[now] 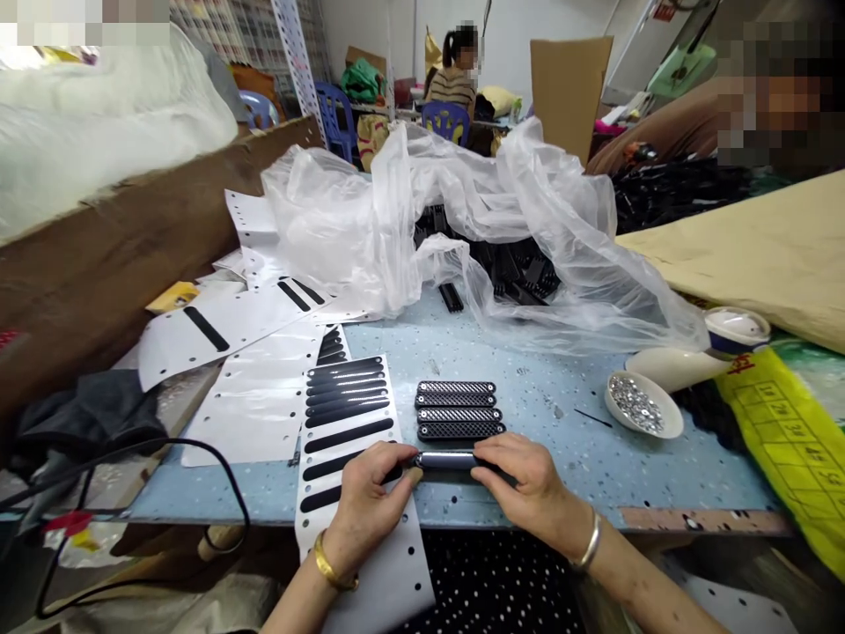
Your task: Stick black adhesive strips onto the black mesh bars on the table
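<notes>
My left hand (367, 495) and my right hand (528, 487) hold the two ends of a narrow dark plastic bar (446, 460) just above the blue table (581, 440). Both hands pinch it with the fingertips. Just beyond it lie three black grid-patterned bars (457, 410) side by side. Under my left hand runs a white backing sheet (343, 414) with several long black adhesive strips on it.
A small white dish of silver bits (642, 406) sits to the right. A crumpled clear plastic bag (462, 229) covers a pile of black parts behind. More white backing sheets (217, 326) lie left. Two other people sit at the back and far right.
</notes>
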Available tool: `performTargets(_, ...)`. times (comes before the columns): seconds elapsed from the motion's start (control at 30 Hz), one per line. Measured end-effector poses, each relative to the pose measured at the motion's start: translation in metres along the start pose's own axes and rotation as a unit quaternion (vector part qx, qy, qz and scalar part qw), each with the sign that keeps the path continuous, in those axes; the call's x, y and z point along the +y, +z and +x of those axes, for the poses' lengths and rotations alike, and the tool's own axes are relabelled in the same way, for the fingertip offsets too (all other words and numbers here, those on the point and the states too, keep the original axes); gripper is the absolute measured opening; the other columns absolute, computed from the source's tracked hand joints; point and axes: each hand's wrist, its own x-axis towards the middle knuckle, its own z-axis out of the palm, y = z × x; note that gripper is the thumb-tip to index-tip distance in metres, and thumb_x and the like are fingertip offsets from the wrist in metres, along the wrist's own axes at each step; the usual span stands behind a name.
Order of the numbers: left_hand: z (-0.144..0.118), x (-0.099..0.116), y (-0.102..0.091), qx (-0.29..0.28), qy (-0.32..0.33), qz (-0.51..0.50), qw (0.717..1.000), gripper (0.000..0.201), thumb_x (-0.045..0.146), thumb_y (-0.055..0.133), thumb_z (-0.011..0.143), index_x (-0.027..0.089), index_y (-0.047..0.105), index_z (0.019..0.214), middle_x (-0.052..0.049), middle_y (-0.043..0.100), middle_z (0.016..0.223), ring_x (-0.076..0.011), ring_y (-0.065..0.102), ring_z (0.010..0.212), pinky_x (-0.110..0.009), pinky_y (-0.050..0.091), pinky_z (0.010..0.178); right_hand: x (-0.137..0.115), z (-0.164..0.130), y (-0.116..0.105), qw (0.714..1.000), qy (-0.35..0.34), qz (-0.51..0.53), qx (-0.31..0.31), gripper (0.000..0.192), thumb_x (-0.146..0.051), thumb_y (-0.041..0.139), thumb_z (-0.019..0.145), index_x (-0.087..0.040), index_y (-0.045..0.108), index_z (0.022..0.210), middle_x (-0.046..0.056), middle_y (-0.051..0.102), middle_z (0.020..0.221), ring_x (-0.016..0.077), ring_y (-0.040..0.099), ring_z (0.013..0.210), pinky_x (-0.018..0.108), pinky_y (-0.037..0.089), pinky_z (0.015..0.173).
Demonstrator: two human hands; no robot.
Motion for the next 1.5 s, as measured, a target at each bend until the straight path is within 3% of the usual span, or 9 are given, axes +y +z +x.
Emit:
performTargets(0.3,0.002,0.0,0.0,-0.001,0.018,0.009,1.0,0.014,0.019,0.063,0.082,0.017,0.069,0.094,-0.004,0.071,0.085,-0.0154,0.066,0.076,-0.028,0.054,0.07,0.001,0.003,-0.002,1.0,0.012,-0.002,-0.017,0.012,-0.02,0.063,0.086,-0.016,0.072,0.093,0.009,0.07,0.094,0.0185,0.065,0.079,0.033,0.053,0.073)
performTargets(0.9,0.0,-0.001,0.0,0.004,0.022,0.003,1.0,0.012,0.019,0.062,0.083,0.019,0.069,0.093,-0.002,0.07,0.081,-0.0154,0.065,0.072,-0.028,0.054,0.066,-0.001,0.006,0.004,0.999,0.002,-0.021,-0.026,0.01,-0.014,0.065,0.082,-0.015,0.07,0.091,0.006,0.069,0.087,0.0193,0.063,0.076,0.034,0.045,0.07)
performTargets(1.13,0.001,-0.002,0.001,0.008,0.025,-0.02,0.999,0.023,0.019,0.064,0.083,0.022,0.068,0.106,-0.002,0.072,0.089,-0.0146,0.067,0.078,-0.027,0.056,0.071,-0.001,0.007,0.003,0.999,0.005,-0.016,-0.03,0.009,-0.014,0.064,0.082,-0.014,0.07,0.089,0.006,0.069,0.083,0.0194,0.063,0.074,0.033,0.045,0.067)
performTargets(1.5,0.003,0.001,0.001,0.018,0.037,-0.017,0.999,0.018,0.019,0.065,0.083,0.022,0.071,0.099,-0.001,0.074,0.089,-0.0144,0.07,0.08,-0.024,0.057,0.073,0.003,0.007,0.009,0.998,0.047,0.041,0.006,0.014,-0.013,0.071,0.076,-0.015,0.074,0.09,0.006,0.071,0.081,0.0179,0.064,0.071,0.03,0.049,0.066)
